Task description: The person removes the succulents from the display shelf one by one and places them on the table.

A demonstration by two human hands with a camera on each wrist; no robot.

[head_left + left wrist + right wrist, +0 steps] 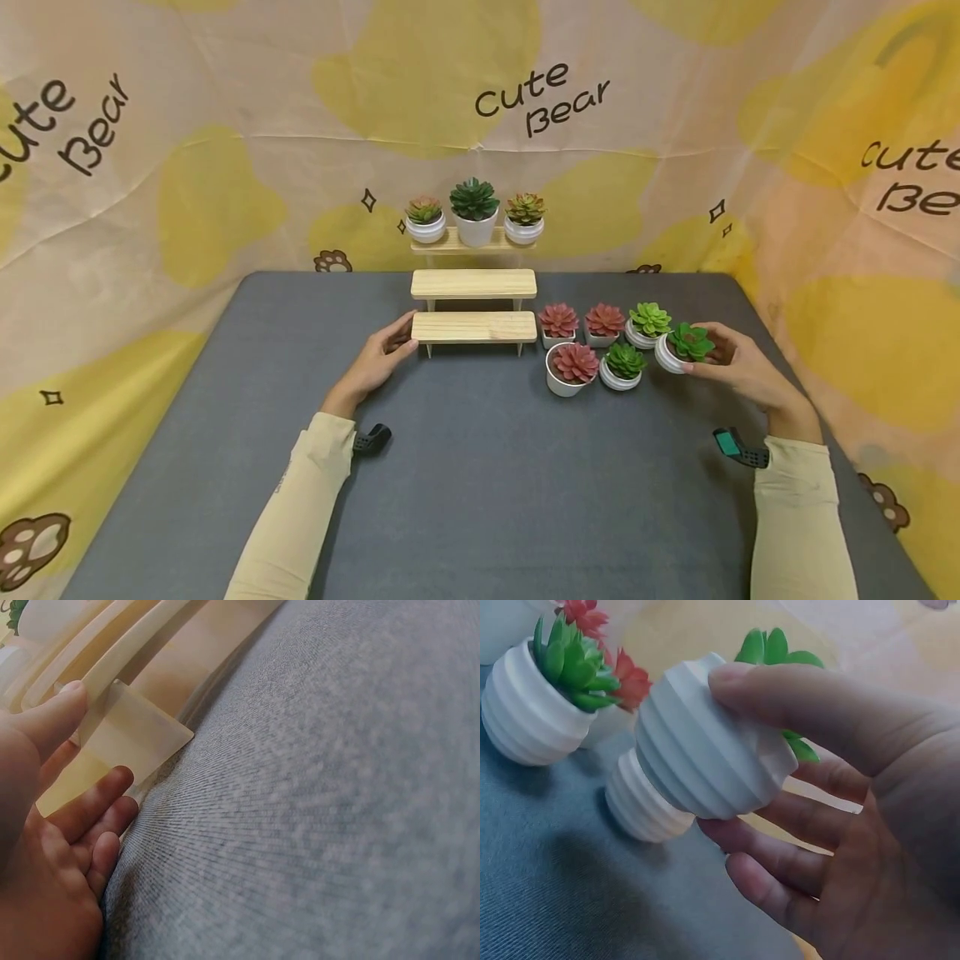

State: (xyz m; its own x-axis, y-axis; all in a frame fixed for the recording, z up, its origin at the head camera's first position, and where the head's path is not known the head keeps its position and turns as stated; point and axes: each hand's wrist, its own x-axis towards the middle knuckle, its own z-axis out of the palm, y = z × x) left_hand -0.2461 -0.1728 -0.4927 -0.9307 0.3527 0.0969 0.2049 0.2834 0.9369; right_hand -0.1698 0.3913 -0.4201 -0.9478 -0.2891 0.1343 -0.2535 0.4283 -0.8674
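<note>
My right hand (738,367) holds a green potted succulent (687,343) by its white ribbed pot (705,742), thumb on one side and fingers on the other. The pot is tilted and raised over the table. My left hand (372,363) grips the left end of the lowest step of a tiered wooden display stand (476,327), its thumb (64,712) on the step's edge. Three potted succulents stand on the top tier, a dark green one (474,200) in the middle. The middle tier (474,284) and lowest tier are bare wood.
Right of the stand, several potted succulents sit on the grey table (525,483): red ones, including one in a round white pot (567,385), a light green one (648,321) and a darker green one (622,367). A yellow patterned cloth (600,192) hangs behind.
</note>
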